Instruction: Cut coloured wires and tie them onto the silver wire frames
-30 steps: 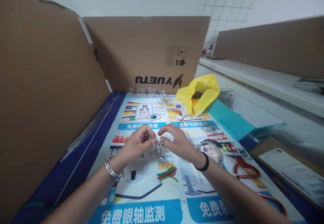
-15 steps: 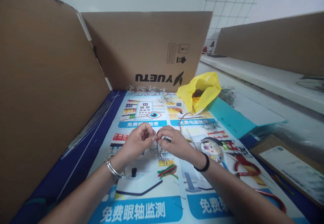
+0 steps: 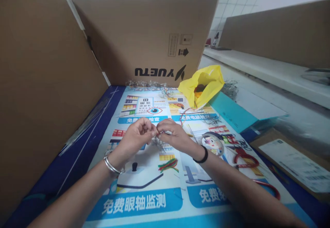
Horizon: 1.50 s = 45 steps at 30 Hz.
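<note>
My left hand [image 3: 141,132] and my right hand [image 3: 175,136] meet fingertip to fingertip above the printed sheet. Both are closed in a pinch. A tiny reddish bit shows where the fingertips come together, but its kind is too small to tell. Directly below and behind the fingers is a tangle of thin silvery wire [image 3: 161,145]; whether the hands touch it I cannot tell. A small bundle of red, green and yellow cords [image 3: 168,165] lies on the sheet, nearer to me than the hands.
A yellow bag [image 3: 203,85] stands open at the back right, with coloured cord trailing out. Red-handled tools [image 3: 246,160] and a round clear disc [image 3: 212,144] lie right. Cardboard panels [image 3: 144,32] wall the back and left. Thin rods [image 3: 82,128] lie along the left.
The whole view has shifted slightly, so things appear a little higher and further left. Both hands keep their pinch, fingertips together.
</note>
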Each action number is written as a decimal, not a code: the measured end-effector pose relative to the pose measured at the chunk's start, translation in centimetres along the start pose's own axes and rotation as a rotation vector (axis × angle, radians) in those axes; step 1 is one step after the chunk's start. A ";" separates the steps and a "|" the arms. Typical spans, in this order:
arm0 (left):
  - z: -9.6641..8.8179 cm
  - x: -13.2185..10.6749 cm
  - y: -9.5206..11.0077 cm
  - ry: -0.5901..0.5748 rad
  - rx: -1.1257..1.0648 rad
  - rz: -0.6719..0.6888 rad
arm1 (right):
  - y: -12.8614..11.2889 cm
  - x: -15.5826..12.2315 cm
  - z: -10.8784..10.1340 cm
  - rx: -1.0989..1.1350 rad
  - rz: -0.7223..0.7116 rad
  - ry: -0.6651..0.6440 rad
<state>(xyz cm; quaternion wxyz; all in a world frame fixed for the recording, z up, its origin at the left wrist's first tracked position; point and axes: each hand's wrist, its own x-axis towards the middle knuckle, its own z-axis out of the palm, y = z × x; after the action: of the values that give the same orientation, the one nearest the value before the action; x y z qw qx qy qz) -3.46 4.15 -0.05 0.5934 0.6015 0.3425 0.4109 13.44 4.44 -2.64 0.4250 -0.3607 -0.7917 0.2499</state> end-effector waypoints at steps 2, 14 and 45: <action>-0.3 0.1 -0.2 0.003 0.056 0.056 | 0.4 -0.1 0.2 0.019 0.035 0.034; -2.4 1.8 -2.6 -0.102 0.795 0.298 | 2.5 -0.4 0.3 0.536 0.290 0.132; -1.9 1.5 -2.5 -0.276 0.799 0.246 | 2.8 -0.5 0.6 0.712 0.478 0.186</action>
<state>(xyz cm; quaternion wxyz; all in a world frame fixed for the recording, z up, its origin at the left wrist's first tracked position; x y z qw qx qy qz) -4.34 6.43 -2.44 0.3012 0.8692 0.3179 0.2297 14.12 5.72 -5.14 0.5226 -0.3855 -0.5089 0.5651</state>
